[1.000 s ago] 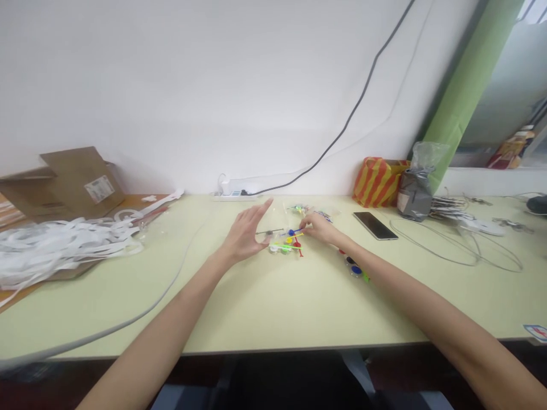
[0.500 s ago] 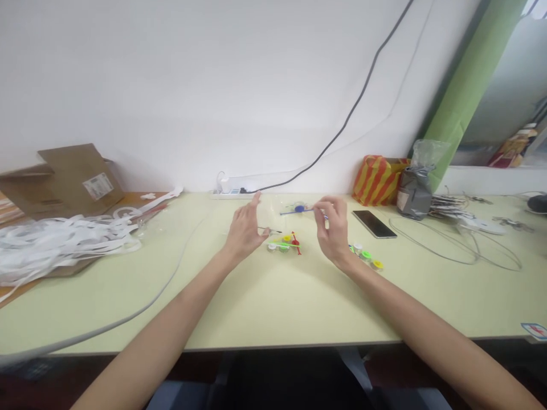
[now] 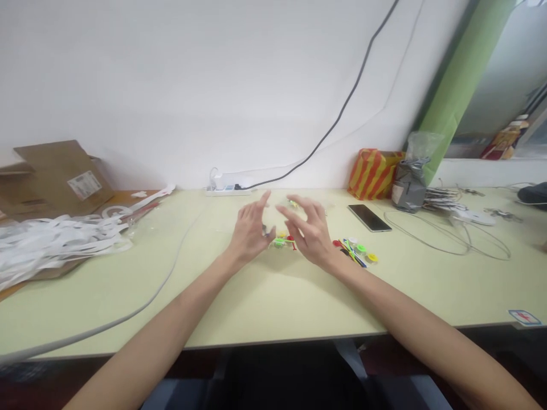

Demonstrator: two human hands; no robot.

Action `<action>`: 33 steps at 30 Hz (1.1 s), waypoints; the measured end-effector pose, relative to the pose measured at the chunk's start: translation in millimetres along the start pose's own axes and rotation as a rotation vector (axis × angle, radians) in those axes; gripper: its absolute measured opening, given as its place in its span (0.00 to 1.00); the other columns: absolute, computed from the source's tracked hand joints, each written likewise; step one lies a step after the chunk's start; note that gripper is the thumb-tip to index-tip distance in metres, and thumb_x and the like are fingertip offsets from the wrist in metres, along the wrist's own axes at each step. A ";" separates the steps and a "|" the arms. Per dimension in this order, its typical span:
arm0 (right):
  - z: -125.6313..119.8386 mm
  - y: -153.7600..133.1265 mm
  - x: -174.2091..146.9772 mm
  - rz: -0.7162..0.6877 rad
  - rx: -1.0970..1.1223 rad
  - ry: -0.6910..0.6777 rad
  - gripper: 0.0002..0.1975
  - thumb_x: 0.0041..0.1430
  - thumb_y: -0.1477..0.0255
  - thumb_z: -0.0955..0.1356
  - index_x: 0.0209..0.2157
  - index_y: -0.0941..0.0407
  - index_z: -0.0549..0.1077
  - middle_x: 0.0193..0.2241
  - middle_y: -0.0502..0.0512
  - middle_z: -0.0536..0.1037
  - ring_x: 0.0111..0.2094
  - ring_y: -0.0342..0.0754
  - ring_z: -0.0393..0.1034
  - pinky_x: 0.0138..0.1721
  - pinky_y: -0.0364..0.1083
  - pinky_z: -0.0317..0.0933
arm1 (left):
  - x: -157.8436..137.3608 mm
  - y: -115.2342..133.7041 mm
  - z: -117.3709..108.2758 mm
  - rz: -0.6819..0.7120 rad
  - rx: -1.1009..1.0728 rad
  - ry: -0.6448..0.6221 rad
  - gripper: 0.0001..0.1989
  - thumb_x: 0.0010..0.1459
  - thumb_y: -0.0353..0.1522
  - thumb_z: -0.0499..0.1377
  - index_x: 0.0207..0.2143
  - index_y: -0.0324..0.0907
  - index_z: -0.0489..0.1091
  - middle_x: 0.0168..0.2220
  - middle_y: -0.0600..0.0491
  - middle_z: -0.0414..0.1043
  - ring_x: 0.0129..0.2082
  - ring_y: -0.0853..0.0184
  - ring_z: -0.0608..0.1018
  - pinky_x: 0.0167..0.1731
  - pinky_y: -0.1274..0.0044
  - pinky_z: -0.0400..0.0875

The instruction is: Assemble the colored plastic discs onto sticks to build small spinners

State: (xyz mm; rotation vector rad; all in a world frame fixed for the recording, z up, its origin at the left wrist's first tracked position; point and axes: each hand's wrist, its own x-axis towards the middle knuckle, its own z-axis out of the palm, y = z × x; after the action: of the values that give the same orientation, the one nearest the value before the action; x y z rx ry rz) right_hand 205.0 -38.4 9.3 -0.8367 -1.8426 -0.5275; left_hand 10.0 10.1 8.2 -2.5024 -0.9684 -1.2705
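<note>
My left hand (image 3: pixel 253 232) is over the middle of the table, thumb and fingers apart. A small dark bluish piece shows by its thumb; whether it is touched is unclear. Facing it, my right hand (image 3: pixel 311 232) has its fingers spread, with nothing seen in them. Between and below the hands lies a group of small plastic pieces (image 3: pixel 279 243) in green, yellow and red, partly hidden by the hands. Just beyond the fingertips is another small yellow-green piece (image 3: pixel 293 203). Right of my right wrist lies a second group, with thin coloured sticks (image 3: pixel 354 253) and a yellow round piece (image 3: pixel 372 258).
A black phone (image 3: pixel 370 218) and a looped grey cable (image 3: pixel 431 241) lie to the right. Behind them stand a striped bag (image 3: pixel 370 174) and a grey bag (image 3: pixel 409 188). A power strip (image 3: pixel 227 192) runs along the wall. White strips (image 3: pixel 64 242) and a cardboard box (image 3: pixel 70 176) are left.
My right hand has moved left toward my left hand, and its fingers have spread. The blue stick with a round blue part at its fingertips is no longer seen there. The view has shifted slightly.
</note>
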 end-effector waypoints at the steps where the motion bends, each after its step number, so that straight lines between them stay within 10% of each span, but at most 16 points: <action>1: -0.9 0.4 0.0 0.048 0.026 0.026 0.17 0.70 0.73 0.62 0.57 0.49 0.69 0.59 0.60 0.68 0.57 0.56 0.62 0.56 0.58 0.58 | 0.1 -4.8 -0.2 -0.062 -0.030 0.033 0.45 0.56 0.33 0.62 0.70 0.45 0.42 0.55 0.44 0.69 0.55 0.54 0.71 0.58 0.60 0.62; 7: 17.4 18.0 -1.3 0.258 0.058 -0.188 0.10 0.69 0.73 0.61 0.43 0.55 0.74 0.42 0.58 0.76 0.47 0.55 0.65 0.51 0.54 0.57 | -2.1 -35.8 -3.1 -0.353 -0.212 0.265 0.45 0.56 0.35 0.64 0.69 0.47 0.41 0.48 0.46 0.70 0.50 0.58 0.74 0.51 0.63 0.70; 12: 62.3 17.8 24.3 0.329 -0.100 -0.691 0.20 0.69 0.59 0.63 0.31 0.57 0.78 0.34 0.61 0.79 0.46 0.57 0.66 0.48 0.52 0.56 | -6.3 -46.4 -5.7 -0.277 -0.051 0.172 0.48 0.54 0.35 0.65 0.70 0.46 0.42 0.57 0.42 0.66 0.55 0.53 0.72 0.56 0.60 0.65; 19: 105.8 10.6 45.3 0.422 -0.093 -0.904 0.12 0.61 0.67 0.67 0.32 0.59 0.80 0.33 0.64 0.81 0.35 0.53 0.73 0.33 0.45 0.56 | -5.0 -48.6 -9.6 -0.220 0.002 0.132 0.49 0.56 0.36 0.64 0.71 0.45 0.38 0.59 0.40 0.64 0.56 0.52 0.71 0.57 0.60 0.64; 26: 55.3 53.9 56.8 0.603 0.178 -0.372 0.11 0.67 0.70 0.61 0.37 0.58 0.74 0.29 0.55 0.77 0.30 0.47 0.68 0.32 0.44 0.56 | -5.2 -38.5 -9.9 -0.112 0.142 0.092 0.44 0.57 0.32 0.60 0.70 0.43 0.41 0.56 0.40 0.66 0.57 0.50 0.69 0.57 0.58 0.62; 33: -15.5 34.4 11.5 0.285 0.175 0.102 0.11 0.71 0.70 0.60 0.41 0.54 0.74 0.36 0.56 0.70 0.38 0.49 0.66 0.39 0.48 0.61 | -4.2 -23.0 -4.3 -0.086 0.125 0.046 0.45 0.53 0.29 0.61 0.69 0.42 0.42 0.53 0.43 0.67 0.55 0.52 0.70 0.56 0.60 0.63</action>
State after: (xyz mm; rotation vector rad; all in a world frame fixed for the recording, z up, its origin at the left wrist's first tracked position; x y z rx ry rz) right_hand 237.2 -22.5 25.6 -0.9166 -1.6161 -0.2208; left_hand -8.9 24.1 4.6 -2.3502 -1.1198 -1.2443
